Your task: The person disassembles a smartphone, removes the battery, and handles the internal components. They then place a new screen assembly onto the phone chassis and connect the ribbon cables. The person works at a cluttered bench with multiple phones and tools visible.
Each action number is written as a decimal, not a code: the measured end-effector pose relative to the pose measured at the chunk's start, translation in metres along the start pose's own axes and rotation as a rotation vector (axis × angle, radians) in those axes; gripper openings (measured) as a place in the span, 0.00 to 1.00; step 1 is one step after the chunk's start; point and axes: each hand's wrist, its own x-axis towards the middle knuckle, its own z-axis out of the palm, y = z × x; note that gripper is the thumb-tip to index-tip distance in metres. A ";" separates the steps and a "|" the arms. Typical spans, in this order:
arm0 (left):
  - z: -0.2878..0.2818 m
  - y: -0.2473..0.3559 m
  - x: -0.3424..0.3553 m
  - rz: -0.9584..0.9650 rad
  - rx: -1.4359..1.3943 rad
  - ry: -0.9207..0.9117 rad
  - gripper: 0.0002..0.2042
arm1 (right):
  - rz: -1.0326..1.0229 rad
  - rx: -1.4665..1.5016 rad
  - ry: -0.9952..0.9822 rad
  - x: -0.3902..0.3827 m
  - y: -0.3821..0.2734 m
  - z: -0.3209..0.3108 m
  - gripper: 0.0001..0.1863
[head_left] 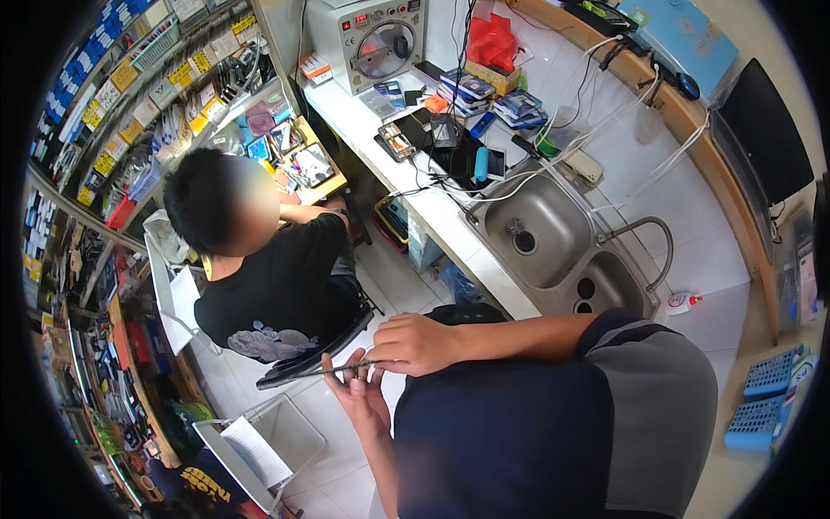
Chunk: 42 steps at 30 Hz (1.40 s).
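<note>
A thin, flat, dark plate-like object [347, 368] is held in front of my body, seen almost edge-on, so its kind cannot be made out. My left hand [365, 405] supports it from below, fingers partly extended around it. From the right, my right hand [415, 344] reaches across with curled fingers and grips the object's near end. The fingertips of the right hand are partly hidden. Just beyond the object is the black backrest [320, 350] of a chair.
A person in a black shirt [277, 285] sits ahead at a small workbench [333, 177] holding phone parts. Ahead to the right, a counter [411, 177] carries phones, cables, a round-doored machine [380, 48] and a double steel sink [540, 229]. Packed shelves [112, 112] line the left.
</note>
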 end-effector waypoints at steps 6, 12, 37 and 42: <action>-0.007 0.006 0.017 -0.027 0.033 0.056 0.38 | -0.094 0.083 -0.168 0.012 0.006 0.003 0.17; -0.019 0.009 0.049 0.074 0.136 0.064 0.30 | 0.144 -0.015 -0.089 0.006 0.084 -0.015 0.12; 0.040 -0.089 0.085 -0.035 0.527 0.359 0.26 | 0.585 -0.901 -0.738 -0.105 0.446 -0.207 0.12; 0.062 -0.088 0.084 -0.119 0.553 0.416 0.20 | 0.488 -0.884 -0.747 -0.097 0.450 -0.220 0.12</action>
